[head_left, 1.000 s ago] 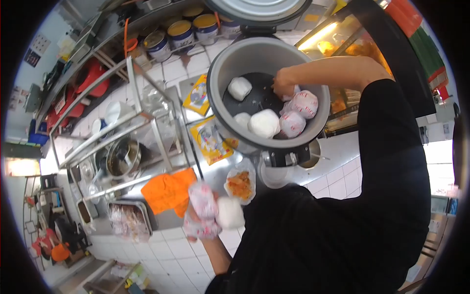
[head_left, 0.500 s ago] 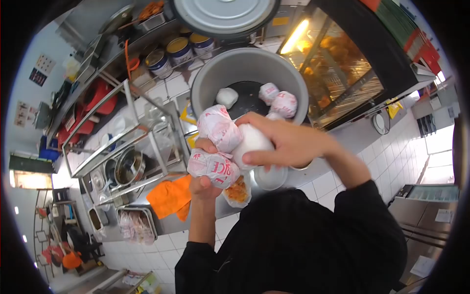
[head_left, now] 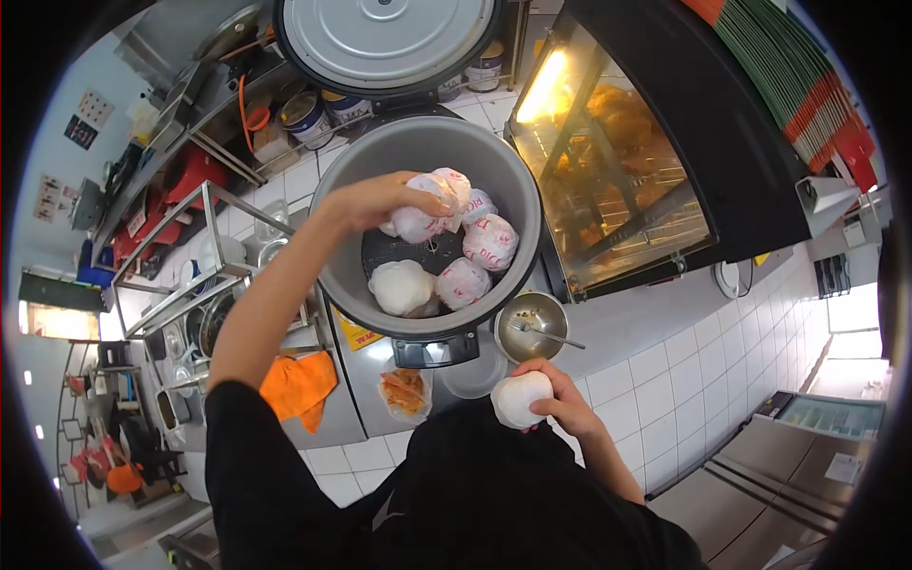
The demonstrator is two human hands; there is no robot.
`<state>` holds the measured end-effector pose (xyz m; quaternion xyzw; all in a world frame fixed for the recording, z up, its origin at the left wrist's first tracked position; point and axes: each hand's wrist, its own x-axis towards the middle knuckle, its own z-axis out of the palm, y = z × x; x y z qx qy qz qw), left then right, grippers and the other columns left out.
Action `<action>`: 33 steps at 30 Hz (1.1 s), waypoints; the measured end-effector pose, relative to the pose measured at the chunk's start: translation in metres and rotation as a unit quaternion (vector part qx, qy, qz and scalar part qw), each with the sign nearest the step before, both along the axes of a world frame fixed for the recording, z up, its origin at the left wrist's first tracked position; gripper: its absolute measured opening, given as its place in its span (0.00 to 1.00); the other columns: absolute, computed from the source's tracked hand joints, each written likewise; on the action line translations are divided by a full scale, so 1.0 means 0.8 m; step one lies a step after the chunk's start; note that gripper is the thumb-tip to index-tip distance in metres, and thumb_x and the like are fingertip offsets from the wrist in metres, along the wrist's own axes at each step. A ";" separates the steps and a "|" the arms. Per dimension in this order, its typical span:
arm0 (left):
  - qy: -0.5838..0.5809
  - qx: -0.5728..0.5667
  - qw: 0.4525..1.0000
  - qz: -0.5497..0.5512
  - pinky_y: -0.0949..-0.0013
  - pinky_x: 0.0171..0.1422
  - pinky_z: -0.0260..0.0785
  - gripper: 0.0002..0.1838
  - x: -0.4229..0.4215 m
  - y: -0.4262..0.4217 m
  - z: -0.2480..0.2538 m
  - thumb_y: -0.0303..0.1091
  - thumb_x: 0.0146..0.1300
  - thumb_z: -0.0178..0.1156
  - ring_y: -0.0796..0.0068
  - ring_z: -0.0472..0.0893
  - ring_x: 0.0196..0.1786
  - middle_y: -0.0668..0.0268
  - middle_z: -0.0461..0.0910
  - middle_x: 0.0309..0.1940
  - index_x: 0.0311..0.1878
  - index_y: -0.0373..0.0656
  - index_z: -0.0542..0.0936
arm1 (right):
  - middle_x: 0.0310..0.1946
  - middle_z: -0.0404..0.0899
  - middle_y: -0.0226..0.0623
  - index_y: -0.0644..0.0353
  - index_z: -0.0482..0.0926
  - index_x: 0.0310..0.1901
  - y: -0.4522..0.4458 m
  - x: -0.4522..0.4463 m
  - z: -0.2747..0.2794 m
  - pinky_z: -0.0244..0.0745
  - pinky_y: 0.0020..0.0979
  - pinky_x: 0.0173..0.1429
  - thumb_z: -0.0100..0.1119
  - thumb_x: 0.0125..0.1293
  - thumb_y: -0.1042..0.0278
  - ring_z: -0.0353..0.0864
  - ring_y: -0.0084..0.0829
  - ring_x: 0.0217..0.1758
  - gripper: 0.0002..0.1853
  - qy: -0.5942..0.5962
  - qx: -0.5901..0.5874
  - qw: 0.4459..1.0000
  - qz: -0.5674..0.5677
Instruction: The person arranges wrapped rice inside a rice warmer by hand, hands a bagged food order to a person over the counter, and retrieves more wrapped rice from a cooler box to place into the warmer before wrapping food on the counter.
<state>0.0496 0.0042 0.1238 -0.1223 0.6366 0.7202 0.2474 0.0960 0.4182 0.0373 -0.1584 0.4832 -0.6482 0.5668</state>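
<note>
Reaching into the big grey pot (head_left: 340,275) from its left side, my left hand (head_left: 385,201) grips wrapped bundles (head_left: 418,214) with red print. Under it, the pot holds a plain white bundle (head_left: 402,288) at the front left and several red-printed ones (head_left: 490,242) along the right. My right hand (head_left: 568,408) is closed around a plain white bundle (head_left: 522,399) outside the pot, close to my body. How many bundles my left hand holds cannot be made out.
The open lid (head_left: 389,43) stands behind the pot. A lit glass cabinet (head_left: 617,171) is at the right. In front lie a metal bowl with a fork (head_left: 530,328), a food packet (head_left: 406,391) and an orange cloth (head_left: 297,388). A metal rack (head_left: 217,237) stands left.
Both hands were together on three bundles. Now they are apart: my left hand has moved into the pot with printed bundles, my right hand back toward my body with the white one. The view has shifted right.
</note>
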 end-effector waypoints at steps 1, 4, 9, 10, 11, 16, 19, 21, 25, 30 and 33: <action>-0.005 -0.026 0.998 -0.052 0.68 0.55 0.76 0.28 -0.024 -0.013 -0.024 0.32 0.53 0.71 0.71 0.83 0.48 0.61 0.82 0.47 0.58 0.38 0.77 | 0.50 0.77 0.40 0.58 0.71 0.61 0.003 -0.004 -0.010 0.84 0.31 0.39 0.62 0.58 0.73 0.85 0.30 0.41 0.27 0.000 -0.008 1.000 -0.013; -0.069 -0.060 0.978 -0.189 0.67 0.56 0.76 0.28 -0.077 -0.038 -0.066 0.31 0.52 0.70 0.69 0.83 0.49 0.61 0.82 0.47 0.58 0.37 0.77 | 0.51 0.77 0.39 0.58 0.71 0.61 0.017 -0.026 -0.038 0.84 0.31 0.41 0.61 0.57 0.75 0.84 0.30 0.45 0.27 0.046 -0.043 0.998 -0.028; -0.096 -0.050 0.958 -0.264 0.63 0.58 0.76 0.24 -0.119 -0.041 -0.100 0.31 0.55 0.71 0.68 0.82 0.52 0.60 0.81 0.48 0.55 0.38 0.78 | 0.52 0.77 0.39 0.58 0.72 0.60 0.044 -0.061 -0.047 0.85 0.29 0.43 0.61 0.57 0.75 0.82 0.29 0.50 0.27 0.071 -0.030 0.997 -0.027; -0.079 -0.019 0.965 -0.249 0.63 0.58 0.75 0.24 -0.125 -0.037 -0.110 0.32 0.56 0.71 0.68 0.81 0.53 0.60 0.81 0.49 0.56 0.39 0.77 | 0.51 0.77 0.38 0.58 0.72 0.60 0.047 -0.065 -0.041 0.85 0.29 0.44 0.61 0.57 0.75 0.82 0.29 0.49 0.27 0.035 -0.009 0.999 -0.026; -0.060 0.015 0.971 -0.231 0.62 0.59 0.75 0.24 -0.129 -0.033 -0.122 0.33 0.57 0.71 0.69 0.81 0.54 0.60 0.80 0.51 0.56 0.39 0.77 | 0.51 0.77 0.38 0.58 0.72 0.61 0.052 -0.070 -0.038 0.85 0.28 0.44 0.61 0.57 0.75 0.82 0.29 0.49 0.27 -0.001 0.015 1.000 -0.024; -0.024 0.034 0.999 0.030 0.58 0.66 0.71 0.30 -0.107 0.022 -0.118 0.42 0.64 0.68 0.69 0.76 0.61 0.60 0.74 0.58 0.65 0.43 0.70 | 0.50 0.77 0.38 0.58 0.70 0.61 0.054 -0.091 -0.048 0.85 0.30 0.39 0.64 0.56 0.71 0.83 0.30 0.45 0.29 0.024 0.065 0.998 0.011; -0.052 0.027 0.974 0.220 0.53 0.71 0.66 0.27 -0.094 0.060 -0.111 0.50 0.70 0.61 0.67 0.76 0.61 0.62 0.74 0.59 0.65 0.46 0.70 | 0.49 0.78 0.39 0.59 0.69 0.62 0.046 -0.100 -0.052 0.85 0.31 0.38 0.63 0.56 0.72 0.84 0.31 0.44 0.29 0.000 0.057 0.998 0.025; -0.077 0.078 0.971 0.212 0.51 0.71 0.66 0.28 -0.103 0.053 -0.139 0.54 0.71 0.55 0.65 0.76 0.62 0.62 0.75 0.60 0.65 0.46 0.70 | 0.49 0.78 0.40 0.59 0.69 0.62 0.043 -0.106 -0.056 0.86 0.31 0.38 0.63 0.57 0.73 0.84 0.32 0.43 0.29 -0.004 0.049 0.998 0.037; -0.131 0.063 0.968 0.204 0.48 0.72 0.65 0.28 -0.122 0.051 -0.137 0.59 0.73 0.48 0.64 0.77 0.61 0.59 0.76 0.59 0.64 0.47 0.71 | 0.48 0.78 0.40 0.59 0.69 0.61 0.038 -0.108 -0.055 0.85 0.30 0.37 0.62 0.59 0.75 0.84 0.31 0.43 0.27 0.009 0.044 0.998 0.044; -0.129 -0.120 0.938 0.299 0.47 0.76 0.59 0.34 -0.136 0.090 -0.129 0.63 0.72 0.45 0.59 0.74 0.65 0.55 0.75 0.61 0.69 0.46 0.66 | 0.47 0.77 0.36 0.56 0.70 0.61 0.040 -0.101 -0.058 0.83 0.25 0.38 0.61 0.61 0.77 0.83 0.26 0.42 0.25 0.026 0.048 0.997 0.050; -0.077 0.050 0.978 0.187 0.50 0.79 0.53 0.42 -0.132 0.074 -0.159 0.67 0.72 0.40 0.55 0.68 0.72 0.52 0.71 0.67 0.76 0.42 0.59 | 0.47 0.77 0.35 0.55 0.70 0.61 0.046 -0.094 -0.062 0.82 0.24 0.38 0.61 0.61 0.76 0.82 0.24 0.42 0.25 0.036 0.057 0.997 0.045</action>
